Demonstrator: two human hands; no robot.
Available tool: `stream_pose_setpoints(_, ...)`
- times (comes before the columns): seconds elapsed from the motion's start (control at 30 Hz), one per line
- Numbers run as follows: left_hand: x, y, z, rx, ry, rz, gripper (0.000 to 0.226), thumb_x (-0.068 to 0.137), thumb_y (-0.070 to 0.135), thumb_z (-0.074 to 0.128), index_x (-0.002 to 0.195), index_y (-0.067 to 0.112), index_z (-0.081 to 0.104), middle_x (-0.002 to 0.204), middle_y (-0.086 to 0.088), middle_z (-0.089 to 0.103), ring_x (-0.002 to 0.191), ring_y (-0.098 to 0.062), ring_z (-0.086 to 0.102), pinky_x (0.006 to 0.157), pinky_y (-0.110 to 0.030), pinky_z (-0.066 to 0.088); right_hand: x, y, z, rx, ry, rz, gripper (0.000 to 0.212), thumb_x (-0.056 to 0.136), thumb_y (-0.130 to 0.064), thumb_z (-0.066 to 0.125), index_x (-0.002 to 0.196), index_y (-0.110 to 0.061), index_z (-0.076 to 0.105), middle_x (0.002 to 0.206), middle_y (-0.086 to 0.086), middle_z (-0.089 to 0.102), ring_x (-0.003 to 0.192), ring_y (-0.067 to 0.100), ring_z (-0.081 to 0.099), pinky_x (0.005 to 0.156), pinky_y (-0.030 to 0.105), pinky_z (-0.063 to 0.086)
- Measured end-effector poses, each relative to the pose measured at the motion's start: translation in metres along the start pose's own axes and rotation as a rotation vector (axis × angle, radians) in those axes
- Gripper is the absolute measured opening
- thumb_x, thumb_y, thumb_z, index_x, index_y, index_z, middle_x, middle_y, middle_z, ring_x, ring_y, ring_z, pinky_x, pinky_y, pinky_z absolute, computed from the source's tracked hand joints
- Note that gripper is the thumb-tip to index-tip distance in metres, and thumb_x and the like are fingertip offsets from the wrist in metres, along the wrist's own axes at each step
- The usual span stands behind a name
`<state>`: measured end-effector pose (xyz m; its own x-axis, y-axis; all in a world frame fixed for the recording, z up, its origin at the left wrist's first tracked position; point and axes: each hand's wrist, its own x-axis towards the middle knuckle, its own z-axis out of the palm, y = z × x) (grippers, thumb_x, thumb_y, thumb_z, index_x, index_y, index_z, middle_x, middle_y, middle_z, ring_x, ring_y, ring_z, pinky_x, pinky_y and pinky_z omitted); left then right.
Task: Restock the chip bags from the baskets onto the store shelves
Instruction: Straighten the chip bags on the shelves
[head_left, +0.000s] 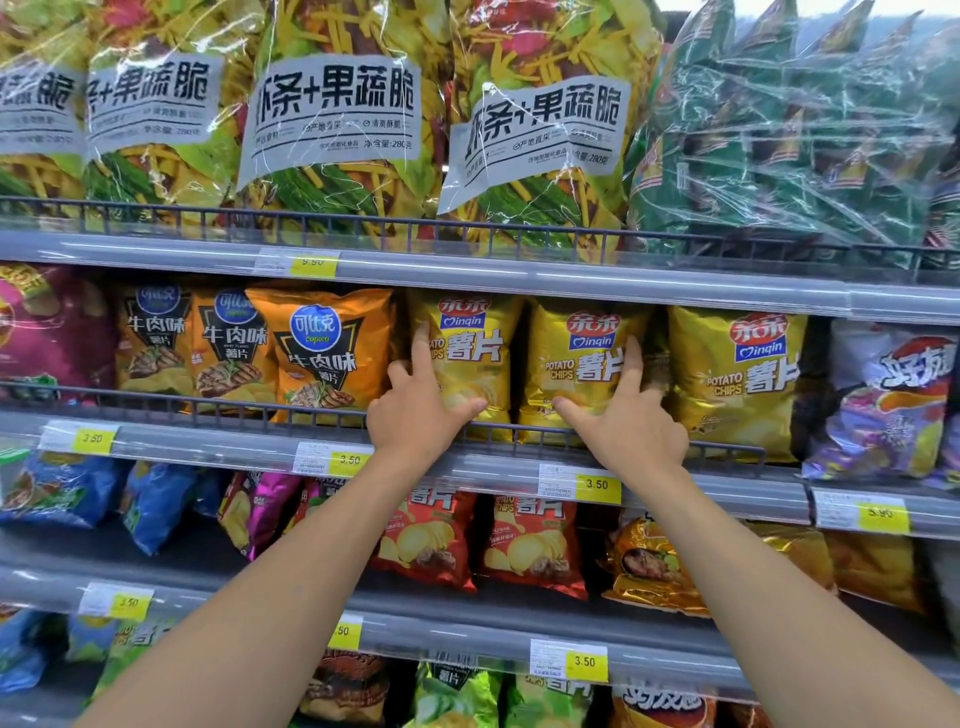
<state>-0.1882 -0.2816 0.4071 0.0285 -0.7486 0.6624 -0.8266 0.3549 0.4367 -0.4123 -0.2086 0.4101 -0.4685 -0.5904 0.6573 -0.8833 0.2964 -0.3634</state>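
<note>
On my feed the top shelf carries clear bags (540, 47) of yellow, green and red strips, each with a grey label (332, 109) in black characters; beside them sits a clear pack (789, 145) of dark green pouches. The middle row runs from a magenta bag (47, 332) through orange bags (322, 358) with a round blue logo (315, 326), to golden-yellow bags (732, 384) with a red-and-blue badge (756, 338) and white lettering, then a purple-and-white bag (883, 410). Below I see blue bags (62, 488), red bags (530, 545) picturing pale yellow chips, and a gold foil bag (649, 566). The shelf rails (467, 275) are grey, the wire guards (208, 213) dark, the price tags (597, 484) white and yellow.
</note>
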Motion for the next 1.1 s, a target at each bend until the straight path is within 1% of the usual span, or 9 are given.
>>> stream_pose_setpoints(0.07,-0.001,0.000,-0.001,0.004,0.000,0.008,0.119,0.080,0.079,0.066,0.164,0.034,-0.006,0.142,-0.016,0.049,0.111,-0.040,0.066,0.084,-0.047,0.056,-0.002,-0.001,-0.003,-0.005,-0.006,-0.005,0.115,0.077,-0.093,0.042,0.158,-0.034,-0.017,0.144,0.018,0.048,0.110,0.038,0.065,0.088,0.049,0.055)
stream_pose_setpoints(0.2,-0.005,-0.001,-0.002,0.007,0.006,0.030,0.119,0.082,0.080,0.064,0.164,0.032,-0.007,0.142,-0.016,0.050,0.109,-0.038,0.067,0.083,-0.045,0.055,-0.006,-0.003,-0.008,-0.028,-0.023,-0.010,0.116,0.078,-0.093,0.040,0.159,-0.031,-0.017,0.141,0.016,0.050,0.108,0.037,0.065,0.088,0.048,0.055)
stream_pose_setpoints(0.4,-0.007,-0.008,-0.006,-0.015,-0.026,0.085,0.119,0.083,0.080,0.062,0.164,0.027,-0.007,0.147,-0.017,0.050,0.120,-0.037,0.063,0.091,-0.047,0.053,-0.012,-0.009,-0.014,-0.074,-0.057,0.006,0.117,0.080,-0.092,0.038,0.159,-0.028,-0.019,0.142,0.014,0.049,0.111,0.036,0.064,0.089,0.048,0.055)
stream_pose_setpoints(0.57,-0.009,-0.016,-0.016,-0.095,-0.051,0.138,0.121,0.080,0.081,0.065,0.163,0.031,-0.008,0.153,-0.014,0.049,0.130,-0.036,0.058,0.095,-0.053,0.056,-0.018,-0.013,-0.021,-0.064,-0.071,0.016,0.116,0.082,-0.089,0.044,0.160,-0.025,-0.013,0.145,0.015,0.049,0.119,0.035,0.061,0.095,0.050,0.052)
stream_pose_setpoints(0.7,-0.014,-0.023,-0.027,-0.205,-0.079,0.159,0.120,0.081,0.075,0.070,0.162,0.036,-0.010,0.165,-0.013,0.034,0.147,-0.036,0.042,0.104,-0.057,0.052,-0.027,-0.018,-0.027,-0.088,-0.028,0.007,0.113,0.083,-0.086,0.046,0.162,-0.022,-0.004,0.153,0.015,0.041,0.131,0.036,0.051,0.098,0.051,0.051)
stream_pose_setpoints(0.77,-0.018,-0.025,-0.032,-0.212,-0.077,0.178,0.118,0.084,0.072,0.069,0.164,0.034,-0.009,0.170,-0.014,0.023,0.153,-0.036,0.031,0.109,-0.055,0.049,-0.036,-0.019,-0.030,-0.102,-0.010,-0.002,0.110,0.085,-0.084,0.046,0.163,-0.021,0.000,0.157,0.014,0.036,0.136,0.036,0.046,0.101,0.050,0.048)
stream_pose_setpoints(0.9,-0.029,-0.025,-0.040,-0.172,0.001,0.228,0.106,0.089,0.069,0.066,0.166,0.032,0.004,0.172,-0.011,0.017,0.157,-0.033,0.022,0.114,-0.053,0.041,-0.055,-0.017,-0.037,-0.091,0.034,0.003,0.099,0.090,-0.076,0.049,0.162,-0.023,0.008,0.161,0.013,0.030,0.144,0.035,0.037,0.109,0.054,0.042)
stream_pose_setpoints(1.0,-0.040,-0.020,-0.039,-0.140,0.068,0.280,0.095,0.091,0.064,0.068,0.164,0.031,0.017,0.169,-0.010,0.024,0.156,-0.032,0.023,0.115,-0.054,0.038,-0.066,-0.008,-0.045,-0.078,0.039,0.012,0.091,0.094,-0.070,0.049,0.162,-0.025,0.011,0.164,0.012,0.026,0.147,0.035,0.032,0.112,0.055,0.038)
stream_pose_setpoints(1.1,-0.050,-0.010,-0.038,-0.121,0.111,0.353,0.087,0.091,0.059,0.070,0.161,0.031,0.027,0.164,-0.006,0.035,0.151,-0.029,0.032,0.112,-0.050,0.039,-0.070,0.003,-0.054,-0.076,0.048,0.025,0.086,0.096,-0.069,0.047,0.163,-0.029,0.011,0.164,0.013,0.024,0.146,0.037,0.033,0.111,0.056,0.039)
